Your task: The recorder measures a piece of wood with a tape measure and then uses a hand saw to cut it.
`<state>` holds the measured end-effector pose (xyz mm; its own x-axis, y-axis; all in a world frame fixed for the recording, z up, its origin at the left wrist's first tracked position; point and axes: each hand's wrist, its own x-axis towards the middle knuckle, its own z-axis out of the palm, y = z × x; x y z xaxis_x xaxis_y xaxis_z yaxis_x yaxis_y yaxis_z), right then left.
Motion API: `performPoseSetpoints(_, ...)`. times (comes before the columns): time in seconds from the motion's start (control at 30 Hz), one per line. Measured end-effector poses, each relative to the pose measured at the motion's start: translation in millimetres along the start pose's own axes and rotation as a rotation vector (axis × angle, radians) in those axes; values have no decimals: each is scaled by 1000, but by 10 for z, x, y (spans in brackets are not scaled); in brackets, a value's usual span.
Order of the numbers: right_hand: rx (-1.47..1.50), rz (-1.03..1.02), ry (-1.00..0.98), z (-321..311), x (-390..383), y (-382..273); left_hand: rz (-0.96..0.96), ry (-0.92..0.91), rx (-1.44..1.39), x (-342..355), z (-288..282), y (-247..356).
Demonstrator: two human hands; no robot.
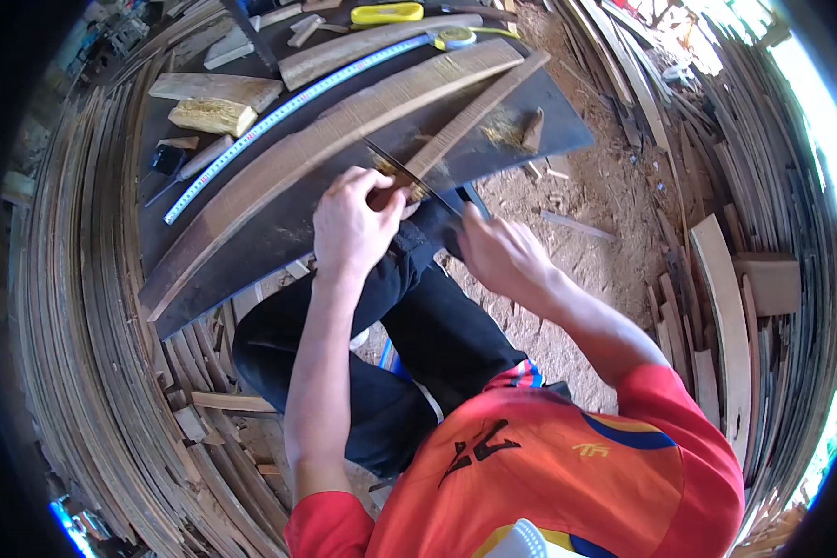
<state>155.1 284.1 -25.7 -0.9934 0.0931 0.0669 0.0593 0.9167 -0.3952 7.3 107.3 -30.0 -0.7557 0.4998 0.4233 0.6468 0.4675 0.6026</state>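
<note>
My right hand (509, 253) is closed round the handle of a handsaw, which the fingers mostly hide. Its narrow dark blade (392, 162) slants up to the left, across the near end of a wooden strip (479, 113). My left hand (355, 219) is curled at that near end, just below the blade, thumb and fingers gripping the wood. The strip lies slantwise on a dark board (288, 228), its far tip by the end of a long curved wooden piece (335, 126). Sawdust (504, 130) is scattered beside the strip.
A pulled-out tape measure (298, 100) runs behind the curved piece. Wood blocks (212, 115), a small black object (167, 159) and a yellow object (387, 13) lie farther back. Stacked planks (88, 279) line the left; more timber (725, 325) leans at the right.
</note>
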Motion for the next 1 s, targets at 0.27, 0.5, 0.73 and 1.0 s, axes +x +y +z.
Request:
performPoseSetpoints(0.27, -28, 92, -62, -95, -293, 73, 17, -2, 22, -13, 28, 24)
performPoseSetpoints(0.5, -36, 91, -109, -91, -392, 106, -42, -6, 42, -28, 23, -18)
performPoseSetpoints(0.73, -31, 22, -24, 41, -23, 18, -52, -7, 42, -43, 42, -49)
performPoseSetpoints(1.0, -75, -4, -2, 0, -46, 79, -54, -24, 48, -33, 102, -125)
